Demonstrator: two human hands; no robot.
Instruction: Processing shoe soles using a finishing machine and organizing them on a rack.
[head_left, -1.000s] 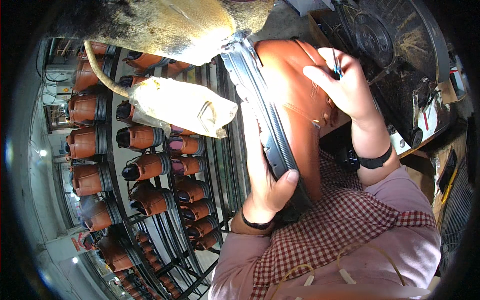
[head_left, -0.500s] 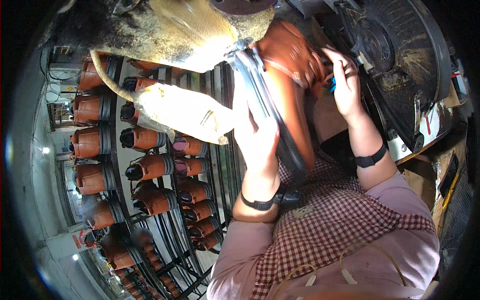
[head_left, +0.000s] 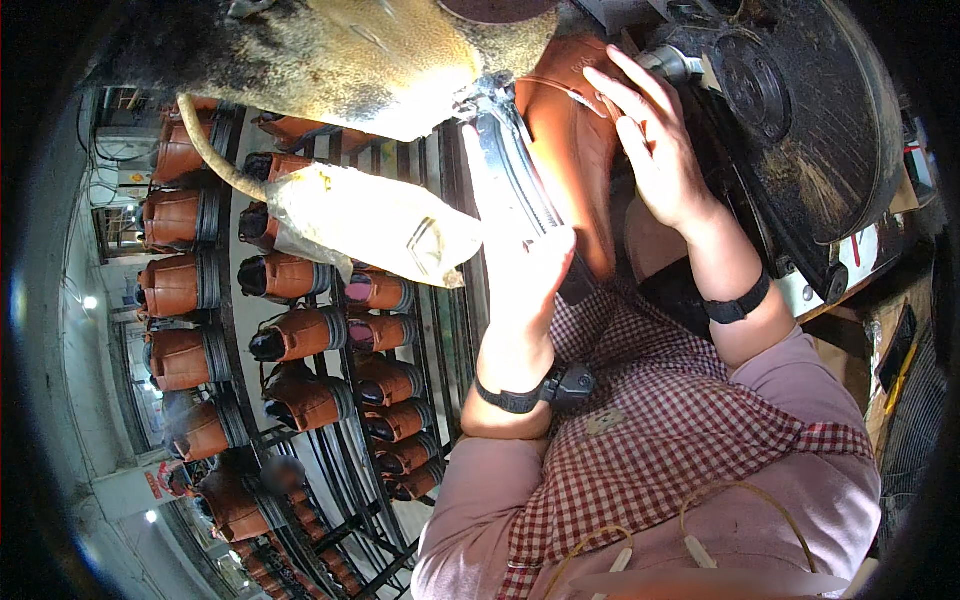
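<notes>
A brown leather shoe (head_left: pixel 565 140) with a thick black sole (head_left: pixel 525 180) is tilted up beneath a dusty yellow-black machine head (head_left: pixel 400 70). Its sole faces left, and the far end of the sole meets small metal parts (head_left: pixel 485 98) under the head. My left hand (head_left: pixel 525 270) grips the sole side, thumb over its edge; strong light washes out the fingers. Against the upper on the other side rests my right hand (head_left: pixel 660 150), its fingers stretched out and apart. Where the shoe touches the machine is partly hidden.
A pale, plastic-wrapped lamp (head_left: pixel 375 225) on a curved stem hangs just left of my left hand. Racks (head_left: pixel 245 345) of similar brown shoes stand at left. A large dark round machine guard (head_left: pixel 800 110) is close on the right.
The shoe has turned and its blur is gone. My right hand has moved up and left along the upper, its fingers straightening. My left hand stays on the sole.
</notes>
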